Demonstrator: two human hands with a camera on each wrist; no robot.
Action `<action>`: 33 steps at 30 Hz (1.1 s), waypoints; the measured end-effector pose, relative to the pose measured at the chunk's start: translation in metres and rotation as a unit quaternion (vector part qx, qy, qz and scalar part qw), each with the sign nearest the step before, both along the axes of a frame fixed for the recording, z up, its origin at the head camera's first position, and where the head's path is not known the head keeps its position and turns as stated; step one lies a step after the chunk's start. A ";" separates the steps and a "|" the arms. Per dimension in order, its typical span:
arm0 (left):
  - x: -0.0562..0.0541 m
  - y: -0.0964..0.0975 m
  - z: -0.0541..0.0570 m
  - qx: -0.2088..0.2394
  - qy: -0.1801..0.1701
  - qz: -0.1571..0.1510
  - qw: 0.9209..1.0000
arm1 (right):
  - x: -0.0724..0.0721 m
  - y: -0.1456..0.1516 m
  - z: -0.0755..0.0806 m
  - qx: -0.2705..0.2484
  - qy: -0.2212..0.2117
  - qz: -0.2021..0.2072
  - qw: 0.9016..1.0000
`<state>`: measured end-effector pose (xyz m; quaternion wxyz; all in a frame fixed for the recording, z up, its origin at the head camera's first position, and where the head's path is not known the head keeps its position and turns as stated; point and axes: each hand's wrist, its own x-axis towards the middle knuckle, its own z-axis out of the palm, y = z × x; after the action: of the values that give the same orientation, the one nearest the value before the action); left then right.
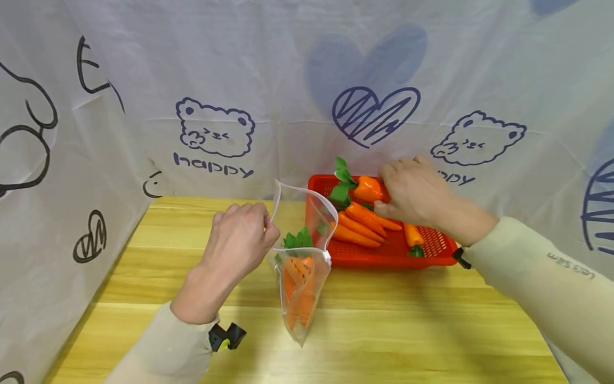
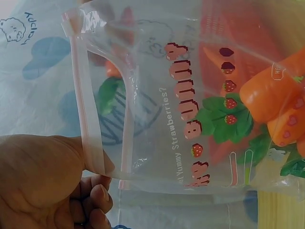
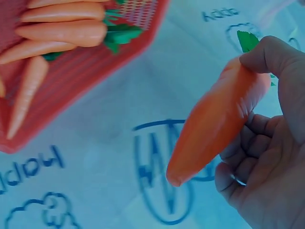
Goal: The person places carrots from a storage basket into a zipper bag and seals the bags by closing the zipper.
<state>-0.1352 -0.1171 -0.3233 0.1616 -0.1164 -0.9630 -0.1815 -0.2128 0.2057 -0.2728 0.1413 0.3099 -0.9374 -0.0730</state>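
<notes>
My left hand (image 1: 240, 234) pinches the rim of a clear zip bag (image 2: 157, 157), whose mouth stands open. Inside the bag lie orange carrots (image 1: 299, 288) with green leaves; pink lettering and small strawberries are printed on its front. In my right hand (image 1: 417, 192) is a large orange carrot (image 3: 214, 124), gripped between thumb and fingers near its leafy end. This carrot is above the back of a red basket (image 1: 384, 261), its leaves (image 1: 342, 176) pointing left towards the bag. Several more carrots (image 3: 66, 33) lie in the basket.
The basket stands at the back of a wooden table (image 1: 384, 330), close to a white cloth (image 1: 288, 80) printed with hearts and bears. More of this cloth hangs along the left side. A single carrot (image 1: 412, 234) lies apart at the basket's right.
</notes>
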 end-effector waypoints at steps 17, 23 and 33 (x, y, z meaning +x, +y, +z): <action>-0.002 0.012 0.005 0.003 -0.014 0.001 1.000 | 0.017 -0.097 0.050 0.015 -0.265 -0.066 0.962; -0.001 0.018 0.008 0.018 -0.030 0.001 0.999 | 0.009 -0.125 0.038 0.007 -0.333 -0.090 0.939; 0.002 0.024 0.011 0.045 -0.055 -0.002 0.998 | 0.002 -0.151 0.004 -0.055 -0.311 -0.098 0.944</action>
<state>-0.1331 -0.0932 -0.3126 0.1135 -0.1013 -0.9610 -0.2308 -0.2110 0.0545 -0.2692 -0.1488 0.2155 -0.9629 0.0652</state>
